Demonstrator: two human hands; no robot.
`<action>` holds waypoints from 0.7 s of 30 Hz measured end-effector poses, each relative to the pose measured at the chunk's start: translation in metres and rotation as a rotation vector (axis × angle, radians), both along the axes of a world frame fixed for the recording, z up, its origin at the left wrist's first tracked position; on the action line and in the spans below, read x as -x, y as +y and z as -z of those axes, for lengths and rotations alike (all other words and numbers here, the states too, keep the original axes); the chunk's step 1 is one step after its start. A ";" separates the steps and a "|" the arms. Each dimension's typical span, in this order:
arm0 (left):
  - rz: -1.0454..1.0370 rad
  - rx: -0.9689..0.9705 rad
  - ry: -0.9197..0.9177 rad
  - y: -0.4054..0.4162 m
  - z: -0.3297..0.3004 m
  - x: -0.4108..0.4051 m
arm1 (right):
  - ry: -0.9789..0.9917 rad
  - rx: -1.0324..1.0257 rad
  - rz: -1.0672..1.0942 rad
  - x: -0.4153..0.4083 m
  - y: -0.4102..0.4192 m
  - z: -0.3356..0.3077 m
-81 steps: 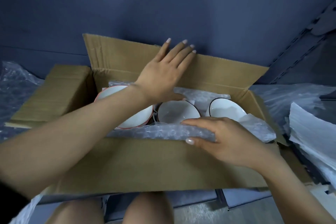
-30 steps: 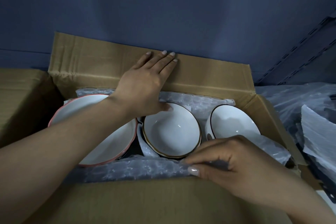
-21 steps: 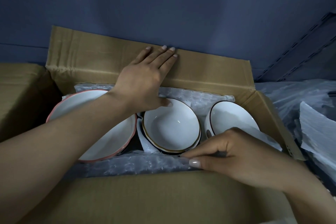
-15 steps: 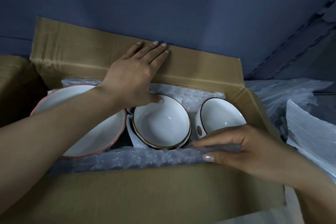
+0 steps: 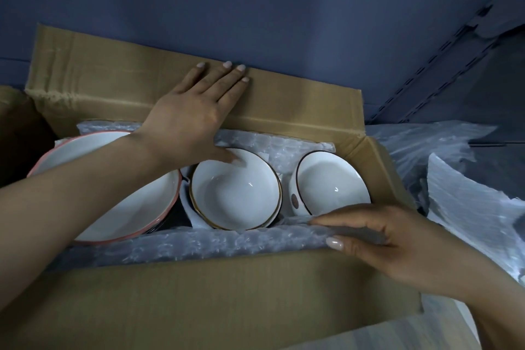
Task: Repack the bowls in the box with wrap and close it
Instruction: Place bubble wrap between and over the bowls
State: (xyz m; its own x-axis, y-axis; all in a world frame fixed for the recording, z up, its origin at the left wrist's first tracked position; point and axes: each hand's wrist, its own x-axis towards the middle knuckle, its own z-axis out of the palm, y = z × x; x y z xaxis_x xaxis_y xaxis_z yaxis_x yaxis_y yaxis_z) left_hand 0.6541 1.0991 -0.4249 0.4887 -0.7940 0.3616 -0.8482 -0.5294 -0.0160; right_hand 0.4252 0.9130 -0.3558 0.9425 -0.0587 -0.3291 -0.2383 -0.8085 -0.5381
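Observation:
An open cardboard box (image 5: 199, 301) holds three white bowls side by side: a large pink-rimmed bowl (image 5: 122, 207) at left, a gold-rimmed bowl (image 5: 235, 190) in the middle and a dark-rimmed bowl (image 5: 332, 182) at right. Bubble wrap (image 5: 184, 244) lines the box along the near and far walls. My left hand (image 5: 193, 119) lies flat with straight fingers against the upright far flap (image 5: 298, 94), its thumb touching the middle bowl's rim. My right hand (image 5: 380, 239) pinches the near edge of the bubble wrap between thumb and fingers at the front wall.
Loose plastic wrap and white foam sheets (image 5: 477, 207) lie to the right of the box. The box's left flap (image 5: 17, 128) hangs open at the left. A dark blue wall (image 5: 255, 3) rises right behind the box.
The view has come closer to the box. My left hand has settled flat on the far flap, and my right hand has slid right along the near wrap edge, still pinching it.

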 end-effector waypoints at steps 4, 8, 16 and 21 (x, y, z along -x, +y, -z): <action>0.055 0.061 0.076 -0.016 -0.017 0.019 | -0.122 0.007 0.069 0.013 -0.003 0.001; 0.114 0.070 0.081 -0.063 -0.032 0.046 | -0.167 0.021 0.098 0.023 -0.006 0.005; -0.006 -0.105 0.095 -0.124 -0.015 0.049 | -0.206 0.063 0.083 0.031 -0.012 0.011; -0.018 -0.090 0.035 -0.121 -0.007 0.042 | -0.222 0.088 0.037 0.033 -0.016 0.012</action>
State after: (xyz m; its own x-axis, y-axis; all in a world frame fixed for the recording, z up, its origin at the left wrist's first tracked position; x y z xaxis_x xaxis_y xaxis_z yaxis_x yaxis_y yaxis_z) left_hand 0.6124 0.9778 -0.4177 0.5145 -0.8134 0.2715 -0.8394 -0.5424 -0.0345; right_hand 0.3922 0.8967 -0.3676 0.9878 -0.1139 -0.1060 -0.1523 -0.8477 -0.5081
